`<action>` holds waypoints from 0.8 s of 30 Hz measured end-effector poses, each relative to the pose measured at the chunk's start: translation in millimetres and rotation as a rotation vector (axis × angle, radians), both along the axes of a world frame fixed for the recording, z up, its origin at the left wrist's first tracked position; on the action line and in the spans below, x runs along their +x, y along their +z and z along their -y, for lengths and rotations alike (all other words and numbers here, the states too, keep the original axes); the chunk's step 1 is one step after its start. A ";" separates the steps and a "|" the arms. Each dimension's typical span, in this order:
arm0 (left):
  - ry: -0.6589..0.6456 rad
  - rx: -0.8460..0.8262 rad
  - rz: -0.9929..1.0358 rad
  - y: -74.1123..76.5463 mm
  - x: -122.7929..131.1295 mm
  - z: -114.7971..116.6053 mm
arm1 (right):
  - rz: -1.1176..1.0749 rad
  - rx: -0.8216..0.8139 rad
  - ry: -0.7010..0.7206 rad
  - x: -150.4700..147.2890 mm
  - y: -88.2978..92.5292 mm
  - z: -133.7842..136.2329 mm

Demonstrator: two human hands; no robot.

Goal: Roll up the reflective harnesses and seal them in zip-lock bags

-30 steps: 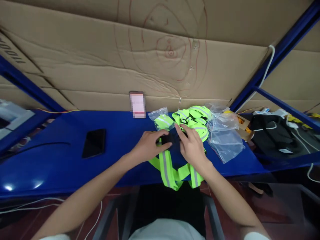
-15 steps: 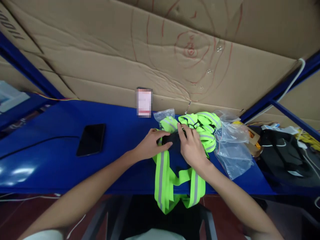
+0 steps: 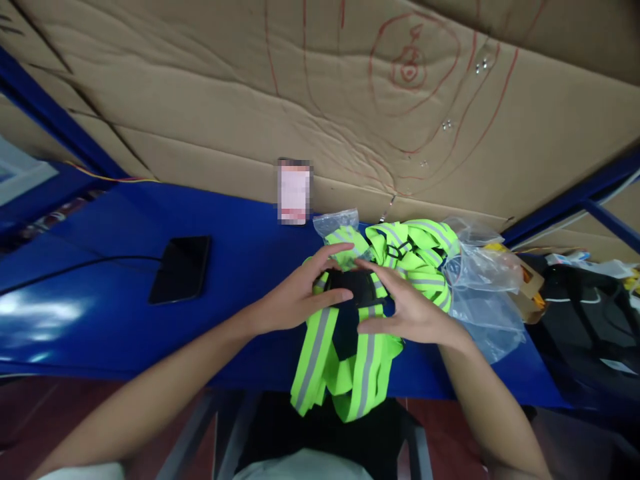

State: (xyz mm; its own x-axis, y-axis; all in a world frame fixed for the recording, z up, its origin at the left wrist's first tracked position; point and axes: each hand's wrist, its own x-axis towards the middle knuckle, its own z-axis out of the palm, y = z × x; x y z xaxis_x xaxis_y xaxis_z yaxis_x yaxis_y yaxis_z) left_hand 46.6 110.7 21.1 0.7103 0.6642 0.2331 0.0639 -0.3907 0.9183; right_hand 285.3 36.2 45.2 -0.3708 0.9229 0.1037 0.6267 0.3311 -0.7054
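Note:
A black buckle (image 3: 364, 288) on lime-yellow straps with a grey reflective stripe (image 3: 367, 373) lies between my hands at the table's front. Stretched out from the left, my left hand (image 3: 300, 293) has its thumb over the buckle's left part and its index finger apart above it. Whether its other fingers touch the buckle from below is hidden. On the other side, my right hand (image 3: 407, 310) is spread, its thumb and fingers apart around the buckle's right end. The strap loops hang over the table edge. Behind lies a heap of the same straps (image 3: 425, 240).
Clear plastic bags (image 3: 485, 293) lie to the right, beside an open cardboard box (image 3: 529, 293). A black phone-like device (image 3: 181, 270) with a cable rests on the blue table (image 3: 240, 233) at left. A pixelated card or phone (image 3: 294, 192) leans against the cardboard wall (image 3: 200, 120).
My right hand has turned and spread open, moving from above the buckle to its right side. My left thumb and finger are wider apart. The black buckle now shows more fully.

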 end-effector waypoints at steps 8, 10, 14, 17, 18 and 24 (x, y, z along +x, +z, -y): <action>0.062 0.299 -0.412 39.9 -13.3 24.9 | -0.560 -0.151 -0.097 -15.2 12.3 29.5; 0.021 0.386 -0.545 48.2 -23.1 23.7 | -0.646 -0.128 -0.166 -11.4 13.6 31.4; 0.034 0.449 -0.588 57.9 -43.4 20.3 | -0.771 -0.142 -0.276 -6.7 7.1 28.7; 0.084 0.475 -0.623 58.2 -50.4 22.0 | -0.869 -0.196 -0.350 -8.1 2.5 28.0; 0.127 0.487 -0.670 57.3 -50.3 23.5 | -0.911 -0.219 -0.385 -9.0 2.5 28.4; 0.240 0.518 -0.646 49.9 -41.8 24.5 | -1.012 -0.195 -0.441 -12.8 14.6 29.6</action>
State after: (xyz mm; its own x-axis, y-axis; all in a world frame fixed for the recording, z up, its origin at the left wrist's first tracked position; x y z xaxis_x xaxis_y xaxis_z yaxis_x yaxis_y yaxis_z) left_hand 4.8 86.2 71.0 0.6620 0.7349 0.1471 0.6467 -0.6593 0.3834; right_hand 272.4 6.6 59.8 0.1662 0.9860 0.0116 -0.2296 0.0501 -0.9720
